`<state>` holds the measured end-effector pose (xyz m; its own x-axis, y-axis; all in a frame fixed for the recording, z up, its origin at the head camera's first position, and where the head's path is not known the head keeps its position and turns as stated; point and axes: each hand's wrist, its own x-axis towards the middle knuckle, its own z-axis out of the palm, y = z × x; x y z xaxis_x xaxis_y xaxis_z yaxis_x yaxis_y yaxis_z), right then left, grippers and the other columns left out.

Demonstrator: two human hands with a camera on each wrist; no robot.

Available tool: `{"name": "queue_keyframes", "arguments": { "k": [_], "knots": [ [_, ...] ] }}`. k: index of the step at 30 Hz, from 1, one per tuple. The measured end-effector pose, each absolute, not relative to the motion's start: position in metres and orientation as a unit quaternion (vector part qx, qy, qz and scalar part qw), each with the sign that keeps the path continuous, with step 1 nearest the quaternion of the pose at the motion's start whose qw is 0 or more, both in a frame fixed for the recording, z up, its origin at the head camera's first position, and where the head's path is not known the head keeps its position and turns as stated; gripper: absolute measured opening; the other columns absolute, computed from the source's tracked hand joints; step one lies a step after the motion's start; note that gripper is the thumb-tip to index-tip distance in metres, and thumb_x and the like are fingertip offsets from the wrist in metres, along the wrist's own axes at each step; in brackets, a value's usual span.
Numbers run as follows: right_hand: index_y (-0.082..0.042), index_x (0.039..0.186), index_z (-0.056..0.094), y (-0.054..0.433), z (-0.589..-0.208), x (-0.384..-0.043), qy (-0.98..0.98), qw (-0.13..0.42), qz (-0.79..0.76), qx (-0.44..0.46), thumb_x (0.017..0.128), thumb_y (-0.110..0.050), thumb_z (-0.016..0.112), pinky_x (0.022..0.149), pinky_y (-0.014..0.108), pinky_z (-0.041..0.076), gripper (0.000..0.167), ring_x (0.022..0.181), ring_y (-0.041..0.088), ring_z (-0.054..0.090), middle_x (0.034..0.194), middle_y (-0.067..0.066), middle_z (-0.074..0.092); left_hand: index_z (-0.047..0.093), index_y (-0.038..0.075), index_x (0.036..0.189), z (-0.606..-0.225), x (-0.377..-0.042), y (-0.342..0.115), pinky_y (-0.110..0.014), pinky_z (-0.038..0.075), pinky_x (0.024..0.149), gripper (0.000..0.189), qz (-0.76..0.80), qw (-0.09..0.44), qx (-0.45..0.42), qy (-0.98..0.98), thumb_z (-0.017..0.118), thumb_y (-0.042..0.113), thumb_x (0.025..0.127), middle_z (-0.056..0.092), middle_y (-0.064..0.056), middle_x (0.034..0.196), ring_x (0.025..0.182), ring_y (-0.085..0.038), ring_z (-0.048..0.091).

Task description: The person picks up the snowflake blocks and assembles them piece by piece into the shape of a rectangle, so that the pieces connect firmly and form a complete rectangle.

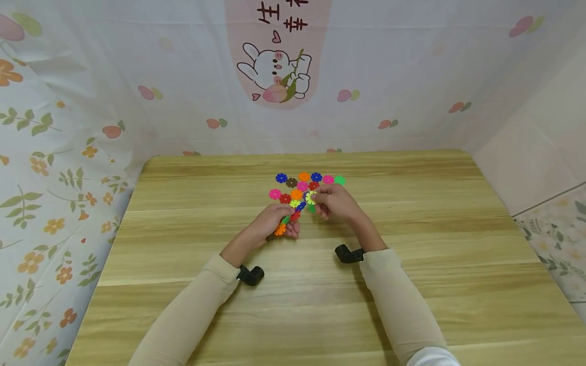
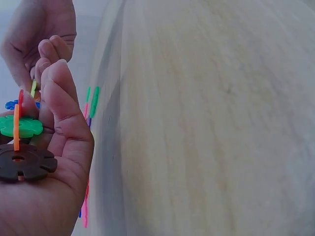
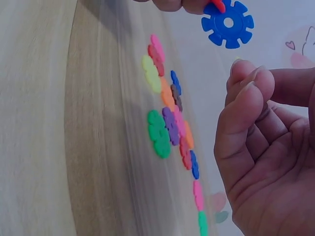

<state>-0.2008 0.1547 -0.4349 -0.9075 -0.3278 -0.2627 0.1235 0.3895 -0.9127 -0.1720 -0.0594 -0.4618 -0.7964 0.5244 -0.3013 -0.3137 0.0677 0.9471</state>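
We find the left hand (image 1: 271, 220) gripping a disc chain (image 2: 29, 127) over the table (image 1: 293, 305), the right hand (image 1: 338, 203) pinching a yellow disc (image 1: 311, 198) near its blue end (image 3: 215, 27). We judge joining in hand; the next push calls for aligned slots.

Table (image 1: 293, 315), wood-grained. Directly upon it: notched plastic discs (image 1: 296, 194), mixed colours, flat, beyond the left hand (image 1: 276, 219) and right hand (image 1: 338, 203); one green disc (image 1: 312, 208) between both.
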Motion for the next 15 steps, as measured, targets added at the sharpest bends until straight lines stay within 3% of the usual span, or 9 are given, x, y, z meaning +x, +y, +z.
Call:
{"name": "queue_keyframes", "arguments": {
  "k": [15],
  "knots": [
    [0.012,0.092,0.057,0.1506,-0.4328,-0.2010,0.798,0.227,-0.553,-0.077,0.098,-0.017,0.053,0.046,0.028,0.046,0.030,0.044,0.015,0.047,0.058,0.005,0.056,0.057,-0.013,0.101,-0.4601,-0.1710,-0.0591,-0.026,0.053,0.062,0.038,0.672,0.293,0.078,0.676,0.039,0.020,0.105,0.064,-0.006,0.070,0.059,-0.015,0.059]
  ]
}}
